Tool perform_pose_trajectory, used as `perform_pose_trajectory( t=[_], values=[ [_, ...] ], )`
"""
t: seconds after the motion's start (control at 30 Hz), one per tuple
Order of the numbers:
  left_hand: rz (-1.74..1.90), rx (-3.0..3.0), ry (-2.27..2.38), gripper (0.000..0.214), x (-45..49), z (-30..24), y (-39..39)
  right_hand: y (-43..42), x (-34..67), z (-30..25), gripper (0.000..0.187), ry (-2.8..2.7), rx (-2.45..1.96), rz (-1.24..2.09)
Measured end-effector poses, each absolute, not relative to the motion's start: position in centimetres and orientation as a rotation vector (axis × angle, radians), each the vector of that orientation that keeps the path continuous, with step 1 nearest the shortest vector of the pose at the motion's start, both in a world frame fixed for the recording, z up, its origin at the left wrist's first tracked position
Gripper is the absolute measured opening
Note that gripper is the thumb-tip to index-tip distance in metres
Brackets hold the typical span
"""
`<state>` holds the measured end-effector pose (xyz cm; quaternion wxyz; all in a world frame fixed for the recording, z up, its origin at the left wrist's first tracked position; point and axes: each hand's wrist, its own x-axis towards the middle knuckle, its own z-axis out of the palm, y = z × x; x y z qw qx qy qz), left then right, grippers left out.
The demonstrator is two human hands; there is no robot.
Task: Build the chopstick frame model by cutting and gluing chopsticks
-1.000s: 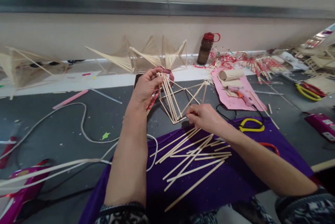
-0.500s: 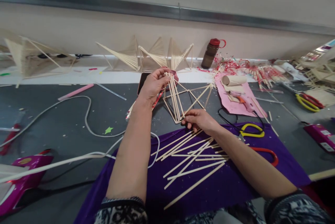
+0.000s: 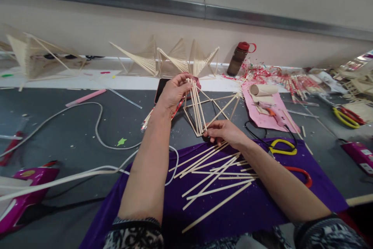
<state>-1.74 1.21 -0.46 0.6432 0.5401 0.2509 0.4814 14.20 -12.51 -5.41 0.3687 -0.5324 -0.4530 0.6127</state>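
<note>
A small frame of thin wooden sticks point(image 3: 223, 117) stands on the table before me, with several sticks side by side forming a slanted face on its left. My left hand point(image 3: 175, 91) pinches the upper ends of those slanted sticks. At their lower ends, near the frame's bottom corner, my right hand point(image 3: 218, 131) pinches the end of a stick. Its fingertips are partly hidden. Loose wooden sticks point(image 3: 215, 173) lie scattered on a purple cloth point(image 3: 140, 218) just below my hands. Behind my left hand a dark phone point(image 3: 161, 87) shows in part.
Finished stick models point(image 3: 171, 58) line the wall beside a red-capped bottle point(image 3: 238, 58). At right, a pink glue gun point(image 3: 274, 113) rests on a pink sheet point(image 3: 253, 103), with yellow-handled pliers point(image 3: 282, 147) nearer. A white cable point(image 3: 100, 124) winds across the left side.
The view has shifted slightly. Both hands keep their places on the stick frame, with hardly any movement against it.
</note>
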Motion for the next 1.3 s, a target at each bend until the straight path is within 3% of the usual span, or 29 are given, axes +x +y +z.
perform_pose_trajectory(
  t=[0.4, 1.3],
  values=[
    [1.094, 1.234, 0.587, 0.022, -1.7, -0.5, 1.2, -12.5, 14.0, -5.5, 0.029, -1.212, -1.379, 1.520],
    [1.083, 1.244, 0.605, 0.024, -1.7, -0.3, 1.1, -11.5, 12.9, -6.6, 0.009, -1.298, -1.494, 1.387]
  ],
)
